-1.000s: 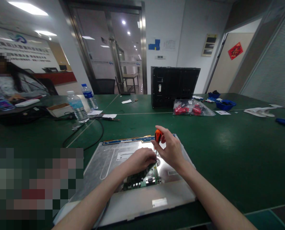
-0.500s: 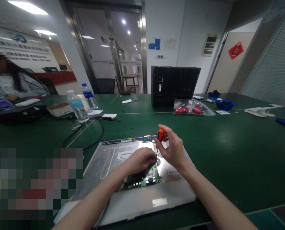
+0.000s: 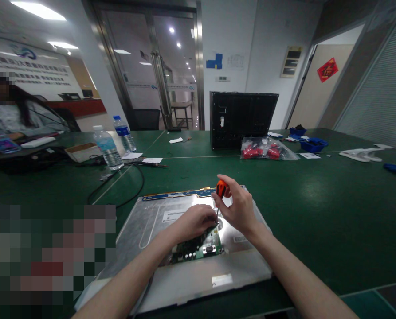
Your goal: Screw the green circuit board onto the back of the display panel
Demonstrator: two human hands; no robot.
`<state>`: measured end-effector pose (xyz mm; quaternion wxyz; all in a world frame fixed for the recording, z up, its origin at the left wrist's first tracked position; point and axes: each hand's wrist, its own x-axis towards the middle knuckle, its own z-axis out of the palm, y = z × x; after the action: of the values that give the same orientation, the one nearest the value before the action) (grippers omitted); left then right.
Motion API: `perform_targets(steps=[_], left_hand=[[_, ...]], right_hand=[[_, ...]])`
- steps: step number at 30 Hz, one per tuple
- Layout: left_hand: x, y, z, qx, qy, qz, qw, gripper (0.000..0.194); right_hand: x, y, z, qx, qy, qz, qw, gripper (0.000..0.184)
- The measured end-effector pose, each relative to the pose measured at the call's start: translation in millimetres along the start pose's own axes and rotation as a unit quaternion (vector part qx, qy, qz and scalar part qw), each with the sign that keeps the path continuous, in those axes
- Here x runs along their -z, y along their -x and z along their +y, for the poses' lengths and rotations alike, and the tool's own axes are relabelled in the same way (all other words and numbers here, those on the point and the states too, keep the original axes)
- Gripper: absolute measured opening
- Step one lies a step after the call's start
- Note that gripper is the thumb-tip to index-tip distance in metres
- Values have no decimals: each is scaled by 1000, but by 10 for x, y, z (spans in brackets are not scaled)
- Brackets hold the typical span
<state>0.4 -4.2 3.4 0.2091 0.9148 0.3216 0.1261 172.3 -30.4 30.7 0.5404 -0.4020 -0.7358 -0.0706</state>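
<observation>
A screwdriver [image 3: 221, 188] with an orange and black handle is gripped in my right hand [image 3: 239, 206], its thin shaft pointing down. The tip meets the upper corner of a green circuit board [image 3: 208, 248] close to my left fingertips. My left hand [image 3: 198, 220] is closed over that corner; its fingers curl out of sight, so whatever they pinch is hidden. Beneath both hands lies a flat silver display panel [image 3: 247, 261], with a narrow blue circuit strip [image 3: 171, 195] along its far edge. A dark cable runs under my left forearm.
Two water bottles [image 3: 107, 148] and a black cable [image 3: 143, 177] are at left, near a seated person [image 3: 14, 104]. A black monitor casing [image 3: 244, 117] stands at the back, with a plastic bag of red parts [image 3: 267, 149] before it. Blue trays [image 3: 314, 145] sit farther right.
My right hand and the screwdriver handle have shifted slightly left and down, leaving the shaft more upright. My left hand and the panel stay in place.
</observation>
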Motion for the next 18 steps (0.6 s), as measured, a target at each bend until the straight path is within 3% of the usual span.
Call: perform_targets(steps=[10,18], left_hand=[[3,-19,7,-3,-3,3,1000,19],[-16,-12,-23,-5,-4,-1,1000,18]], right_hand=[[19,3,3,-7,-16,-34,999,41],[-5,13,4,-13,-14,-26,999,39]])
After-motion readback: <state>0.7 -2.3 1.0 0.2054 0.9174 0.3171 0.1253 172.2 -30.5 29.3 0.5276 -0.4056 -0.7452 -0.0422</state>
